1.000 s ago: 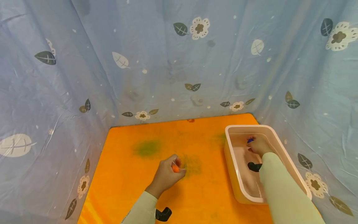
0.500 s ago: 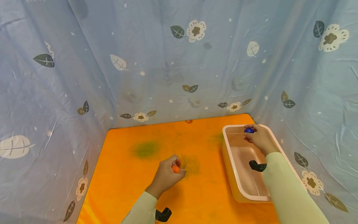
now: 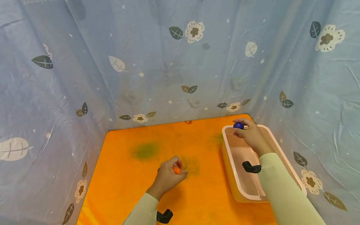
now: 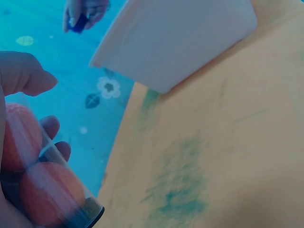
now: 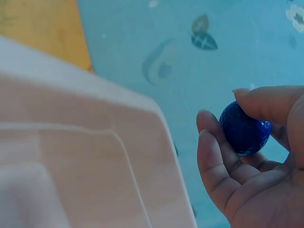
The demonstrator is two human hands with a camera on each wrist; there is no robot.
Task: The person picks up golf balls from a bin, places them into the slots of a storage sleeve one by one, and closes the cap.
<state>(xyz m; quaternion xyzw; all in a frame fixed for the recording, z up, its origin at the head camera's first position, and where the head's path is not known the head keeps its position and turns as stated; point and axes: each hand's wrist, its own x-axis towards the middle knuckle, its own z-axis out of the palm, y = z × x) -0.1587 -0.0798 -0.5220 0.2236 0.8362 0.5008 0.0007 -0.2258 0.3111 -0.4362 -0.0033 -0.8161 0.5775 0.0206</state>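
My left hand (image 3: 164, 178) grips a clear cylindrical tube (image 3: 184, 164) over the orange table. Two orange balls sit inside it: a lower ball (image 4: 50, 192) near the dark-edged end and an upper ball (image 4: 19, 135), partly behind my fingers. My right hand (image 3: 254, 139) pinches a dimpled blue golf ball (image 5: 243, 129) between thumb and fingers. In the head view this blue ball (image 3: 238, 125) is above the far left corner of the pale pink plastic bin (image 3: 232, 170). From the right wrist, ball and bin rim (image 5: 137, 97) appear apart.
The bin stands at the table's right side. Green smudges (image 3: 144, 151) mark the orange tabletop (image 3: 126, 175). A blue curtain (image 3: 157, 72) with flowers and leaves encloses the back and sides. Black wrist devices (image 3: 165, 216) show at both sleeves.
My right hand has risen from inside the bin with the blue golf ball and shifted left to its far rim. The left hand and tube stay nearly still.
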